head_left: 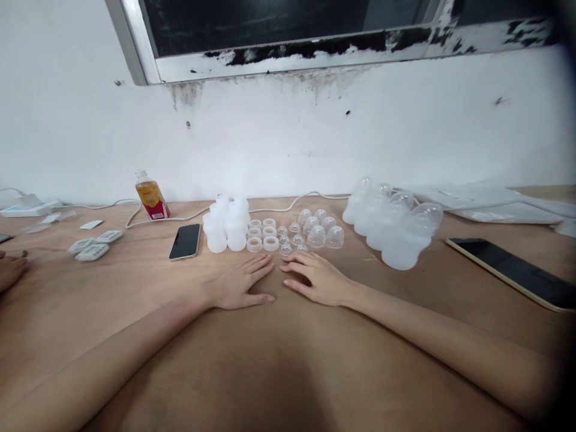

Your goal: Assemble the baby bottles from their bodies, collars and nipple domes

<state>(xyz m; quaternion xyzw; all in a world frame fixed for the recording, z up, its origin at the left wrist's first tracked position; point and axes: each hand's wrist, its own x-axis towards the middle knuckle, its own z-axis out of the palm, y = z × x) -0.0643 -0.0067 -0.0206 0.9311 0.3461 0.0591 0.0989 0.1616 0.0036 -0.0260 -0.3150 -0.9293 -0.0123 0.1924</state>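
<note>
My left hand (243,282) lies flat on the wooden table with its fingers apart and nothing in it. Across from it, my right hand (317,278) rests on the wood, fingers loosely spread, also holding nothing. Just beyond the fingertips stand rows of baby bottle parts: frosted white bottle bodies (226,225), white collar rings (263,235), clear nipples (291,237) and clear dome caps (321,229). The nipples are nearest to my right fingertips; whether they touch, I cannot tell. Farther right are several capped baby bottles (390,225) in a slanting row.
A phone (185,242) lies left of the bottle bodies, a larger one (513,271) at right. A drink bottle (152,195), white cable (288,209), small white cases (94,245) and plastic bags (486,201) are around. Another person's hand (11,270) shows at the left edge.
</note>
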